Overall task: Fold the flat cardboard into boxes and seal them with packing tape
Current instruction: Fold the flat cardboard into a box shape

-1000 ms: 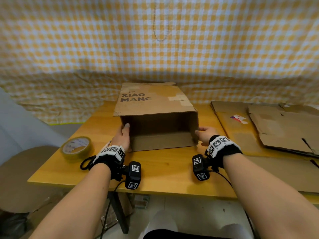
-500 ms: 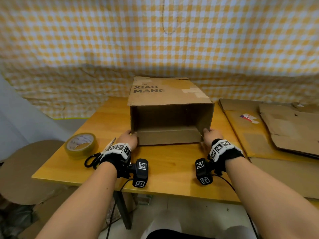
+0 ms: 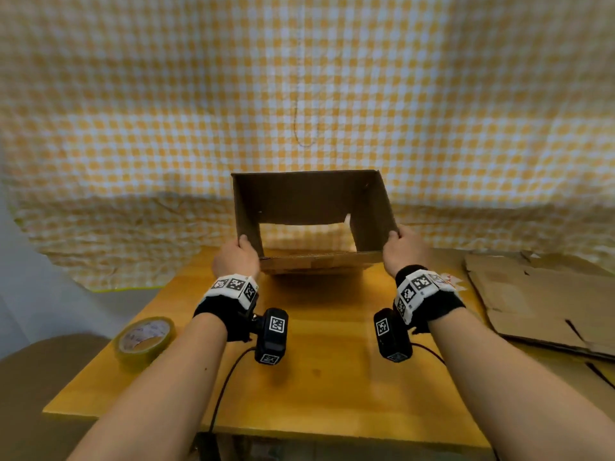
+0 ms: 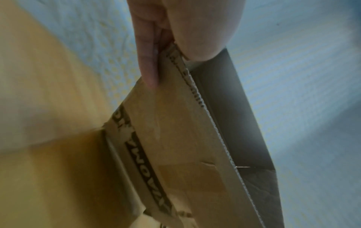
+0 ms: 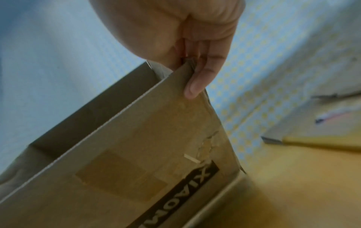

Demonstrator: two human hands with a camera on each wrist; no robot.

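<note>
Matt corrugated cardboard box, glossy tape roll, smooth varnished wooden table, creased checked cloth.

I am seeing even, warm indoor light in the head view, edges bowing and softening. The box is casting a soft shadow on the table. Both wrist views are reading dim, bluish, motion-blurred.

One box, one tape roll, two hands.

Both forearms extended forward, raised. Left hand and right hand level, apart, each with fingers and thumb curled, pinching brown cardboard box edge.
</note>
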